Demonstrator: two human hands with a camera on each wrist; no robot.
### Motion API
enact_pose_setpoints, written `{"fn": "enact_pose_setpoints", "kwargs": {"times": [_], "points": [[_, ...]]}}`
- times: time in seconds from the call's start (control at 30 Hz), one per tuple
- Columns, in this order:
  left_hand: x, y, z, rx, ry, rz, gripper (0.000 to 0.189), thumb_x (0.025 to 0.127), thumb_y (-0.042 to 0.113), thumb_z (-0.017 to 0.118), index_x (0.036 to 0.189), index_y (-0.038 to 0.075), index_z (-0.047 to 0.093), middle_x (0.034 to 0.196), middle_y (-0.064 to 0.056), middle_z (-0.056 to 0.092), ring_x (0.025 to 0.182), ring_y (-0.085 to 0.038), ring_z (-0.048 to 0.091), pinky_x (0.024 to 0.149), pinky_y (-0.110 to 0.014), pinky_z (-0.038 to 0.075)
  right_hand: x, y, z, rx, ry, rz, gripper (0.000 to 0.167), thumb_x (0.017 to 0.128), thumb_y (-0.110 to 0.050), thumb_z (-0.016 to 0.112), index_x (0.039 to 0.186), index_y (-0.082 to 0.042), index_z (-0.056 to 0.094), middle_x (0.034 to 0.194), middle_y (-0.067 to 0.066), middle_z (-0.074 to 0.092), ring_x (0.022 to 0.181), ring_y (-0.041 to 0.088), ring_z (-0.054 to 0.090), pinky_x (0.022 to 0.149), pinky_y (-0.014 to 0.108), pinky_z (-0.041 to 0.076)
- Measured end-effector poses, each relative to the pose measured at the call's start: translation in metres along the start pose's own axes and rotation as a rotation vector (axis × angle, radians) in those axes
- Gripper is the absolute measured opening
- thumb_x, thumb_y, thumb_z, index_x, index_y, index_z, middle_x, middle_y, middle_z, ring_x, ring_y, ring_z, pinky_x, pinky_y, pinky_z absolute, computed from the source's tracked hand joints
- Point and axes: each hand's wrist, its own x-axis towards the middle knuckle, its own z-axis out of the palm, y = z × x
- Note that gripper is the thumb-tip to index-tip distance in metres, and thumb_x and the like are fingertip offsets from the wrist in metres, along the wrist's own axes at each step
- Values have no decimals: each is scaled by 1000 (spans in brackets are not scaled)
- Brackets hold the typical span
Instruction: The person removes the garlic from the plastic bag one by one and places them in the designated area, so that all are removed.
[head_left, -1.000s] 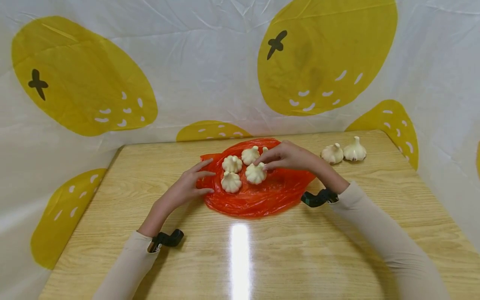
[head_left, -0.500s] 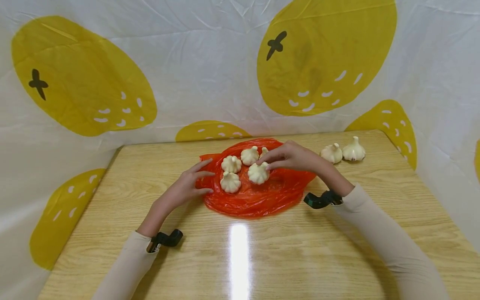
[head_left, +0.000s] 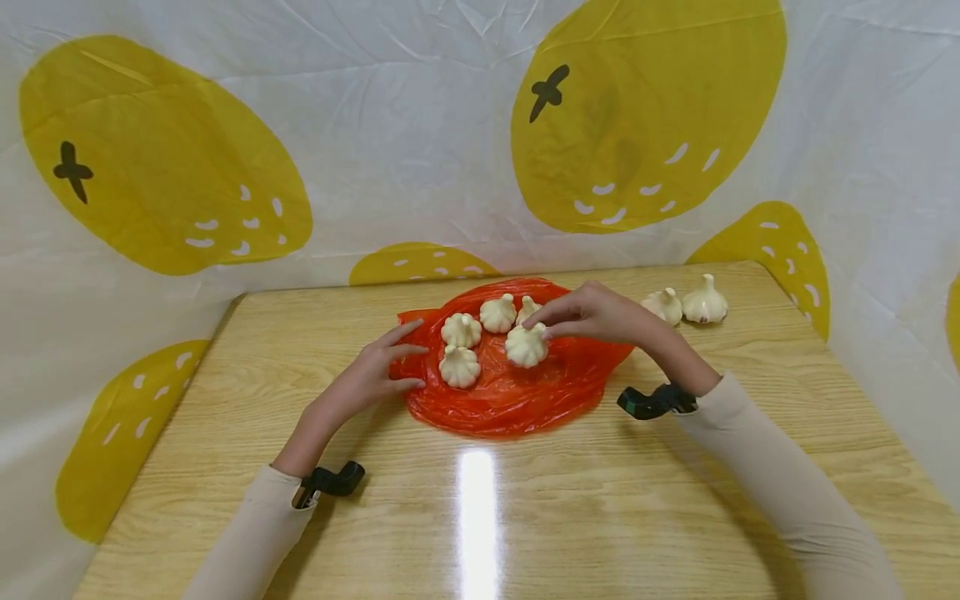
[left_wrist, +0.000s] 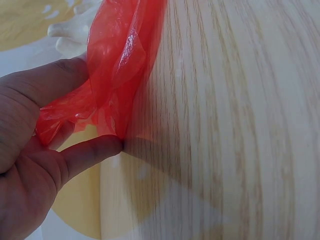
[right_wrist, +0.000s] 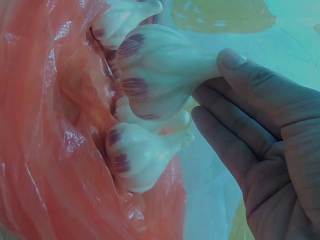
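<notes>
My right hand (head_left: 603, 317) pinches a garlic bulb (head_left: 527, 347) by its stem above the red plastic bag (head_left: 502, 412). In the right wrist view that bulb (right_wrist: 157, 72) shows purple streaks at its base, with thumb and fingers at the stem end. Several other garlic bulbs stand on the bag, one of them a bulb (head_left: 459, 367) nearest my left hand (head_left: 367, 375). The left hand lies at the bag's left edge with fingers spread. Up close in the left wrist view, its fingers touch the crumpled red plastic (left_wrist: 117, 65).
Two more garlic bulbs sit at the table's back right, the farther one a bulb (head_left: 705, 301) with an upright stem; my right forearm partly covers the other bulb (head_left: 663, 305). Behind the wooden table (head_left: 360, 517) hangs a white cloth (head_left: 405, 150) with yellow fruit prints.
The pinched garlic bulb has moved slightly right with my right hand, uncovering more of a bulb behind it. The left hand stays at the bag's edge.
</notes>
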Motion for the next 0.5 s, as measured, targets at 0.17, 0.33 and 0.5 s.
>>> {"fn": "enact_pose_setpoints", "kwargs": {"times": [0.17, 0.33, 0.5], "points": [[-1, 0, 0, 0, -5, -4, 46, 84, 15, 84, 125, 0, 70, 161, -14, 37, 145, -41, 38, 116, -55, 37, -3, 2, -1, -3, -1, 7, 28, 93, -12, 75, 120, -19, 78, 106, -5, 77, 88, 6, 70, 74, 26, 55], [0, 0, 0, 1, -14, -15, 46, 85, 15, 84, 126, 0, 70, 161, -13, 37, 146, -39, 37, 117, -53, 36, -6, 4, -3, 11, 3, 11, 28, 92, -14, 75, 120, -20, 77, 107, -6, 77, 90, 9, 71, 75, 25, 56], [0, 0, 0, 1, -14, -15, 45, 85, 16, 84, 126, 0, 70, 161, -13, 37, 146, -38, 37, 117, -52, 36, -10, 5, -6, 10, 10, -9, 28, 92, -15, 75, 120, -19, 77, 107, -6, 77, 65, 7, 57, 62, 22, 47]]}}
